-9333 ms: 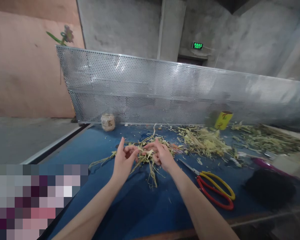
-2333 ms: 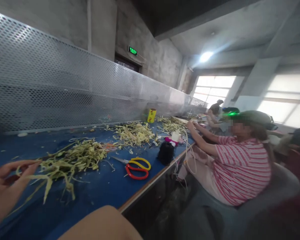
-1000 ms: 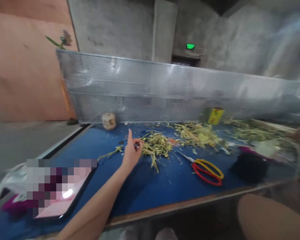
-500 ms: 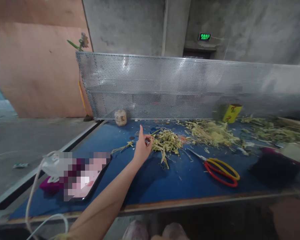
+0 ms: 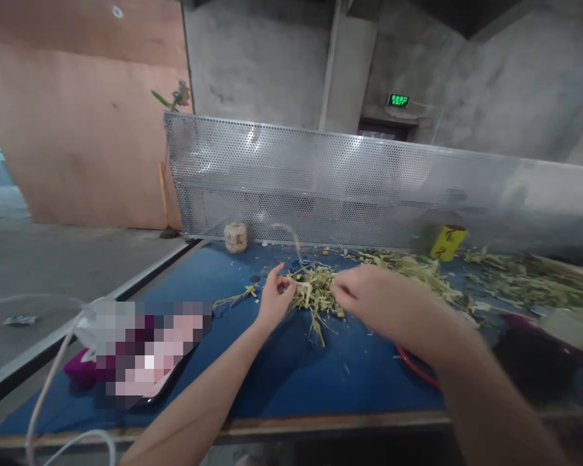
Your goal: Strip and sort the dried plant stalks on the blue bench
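Note:
A small heap of yellow-green plant trimmings (image 5: 315, 292) lies on the blue table top (image 5: 291, 375). My left hand (image 5: 273, 301) rests at the heap's left edge, thumb and fingers pinched together on a small thing I cannot make out. Blurred by motion, my right hand (image 5: 369, 301) hovers over the heap's right side with the fingers curled, and whether they hold anything is unclear. Red-and-yellow scissors (image 5: 415, 370) lie under my right forearm, mostly hidden.
A perforated metal screen (image 5: 369, 184) closes the table's far side. By it stand a small pale jar (image 5: 236, 236) and a yellow cup (image 5: 441, 241). More trimmings (image 5: 529, 281) spread right. A phone (image 5: 146, 353) with white cable lies left; a black object (image 5: 525, 359) sits right.
My right hand has come into view and reached over the heap, covering the scissors. My left forefinger, raised before, has folded down into a pinch. The view has shifted slightly.

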Motion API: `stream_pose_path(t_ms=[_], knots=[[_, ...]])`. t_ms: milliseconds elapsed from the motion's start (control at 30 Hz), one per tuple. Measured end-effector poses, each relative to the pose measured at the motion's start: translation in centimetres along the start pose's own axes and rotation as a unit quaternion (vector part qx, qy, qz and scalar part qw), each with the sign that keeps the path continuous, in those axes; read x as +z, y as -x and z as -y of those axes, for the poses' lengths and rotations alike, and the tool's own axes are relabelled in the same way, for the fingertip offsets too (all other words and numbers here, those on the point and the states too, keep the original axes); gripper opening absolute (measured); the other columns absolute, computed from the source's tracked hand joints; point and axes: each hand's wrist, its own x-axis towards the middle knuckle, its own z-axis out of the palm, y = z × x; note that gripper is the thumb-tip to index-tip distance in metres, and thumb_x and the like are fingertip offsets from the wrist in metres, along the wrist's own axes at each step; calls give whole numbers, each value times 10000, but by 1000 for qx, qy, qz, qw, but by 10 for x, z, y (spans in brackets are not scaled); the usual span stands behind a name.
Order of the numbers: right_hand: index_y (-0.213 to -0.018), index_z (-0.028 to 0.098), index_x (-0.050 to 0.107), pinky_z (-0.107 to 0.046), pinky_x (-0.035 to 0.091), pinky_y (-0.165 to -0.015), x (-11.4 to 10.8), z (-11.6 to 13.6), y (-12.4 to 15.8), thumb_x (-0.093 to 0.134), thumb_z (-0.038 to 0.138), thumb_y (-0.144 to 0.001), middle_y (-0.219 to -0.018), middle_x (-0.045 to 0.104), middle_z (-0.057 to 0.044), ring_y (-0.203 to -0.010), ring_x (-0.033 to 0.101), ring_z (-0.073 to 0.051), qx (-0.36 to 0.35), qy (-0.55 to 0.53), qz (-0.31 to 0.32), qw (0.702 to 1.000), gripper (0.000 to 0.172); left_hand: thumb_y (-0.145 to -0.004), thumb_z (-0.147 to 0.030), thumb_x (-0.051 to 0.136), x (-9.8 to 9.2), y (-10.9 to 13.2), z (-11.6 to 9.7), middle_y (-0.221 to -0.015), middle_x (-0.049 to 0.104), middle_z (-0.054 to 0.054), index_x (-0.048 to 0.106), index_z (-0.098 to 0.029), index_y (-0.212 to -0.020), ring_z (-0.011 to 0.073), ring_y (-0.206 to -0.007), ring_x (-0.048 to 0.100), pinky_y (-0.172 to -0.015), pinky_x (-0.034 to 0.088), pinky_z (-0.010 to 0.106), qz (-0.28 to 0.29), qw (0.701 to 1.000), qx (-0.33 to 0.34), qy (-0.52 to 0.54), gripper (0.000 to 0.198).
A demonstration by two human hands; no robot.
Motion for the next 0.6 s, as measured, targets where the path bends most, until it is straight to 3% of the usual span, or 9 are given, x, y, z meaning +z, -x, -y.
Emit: stream_pose_path(t_ms=[100,167,300,367,467,600], knots=[[-570,176,516,-228,346,-472,6,-3,-27,410,307,-812,-515,468,10,-470,429,-95,-9,-47,87,995,295,-618,-271,600,1,-2,-1,-588,501,-57,421,-146,-1063,70,-466,468,-426,384,199,-11,998,-42,54,496],[-578,180,477,-215,297,-422,24,-10,-44,371,324,-810,-447,374,45,-394,348,-81,-2,-136,123,983,292,-615,-300,604,0,-3,-2,-599,521,-40,424,-139,-1041,93,-517,507,-426,398,205,-19,995,-55,78,490],[-638,188,459,-198,266,-402,70,-26,-57,319,389,-818,-421,287,73,-367,290,-78,-3,-241,71,968,304,-582,-309,648,-1,-3,-3,-623,549,-24,423,-140,-1054,102,-552,527,-453,413,212,-19,987,-94,125,549],[-592,180,445,-196,282,-424,86,-31,-55,340,385,-816,-427,331,64,-387,325,-77,-24,-234,74,969,321,-561,-299,670,-1,-3,-3,-612,551,-29,422,-137,-1065,83,-511,505,-437,386,197,-11,985,-109,133,585],[-538,169,443,-195,308,-457,98,-35,-49,350,377,-821,-423,389,49,-409,378,-80,-46,-210,78,973,364,-548,-286,682,1,-2,-4,-554,539,-49,420,-119,-1071,59,-441,462,-423,351,187,3,988,-103,115,609],[-484,161,430,-190,299,-423,104,-39,-46,367,380,-815,-399,415,39,-369,378,-70,-8,-220,84,972,401,-538,-247,685,0,-2,-6,-524,544,-56,443,-108,-1052,73,-477,493,-468,368,192,25,992,-74,104,585]])
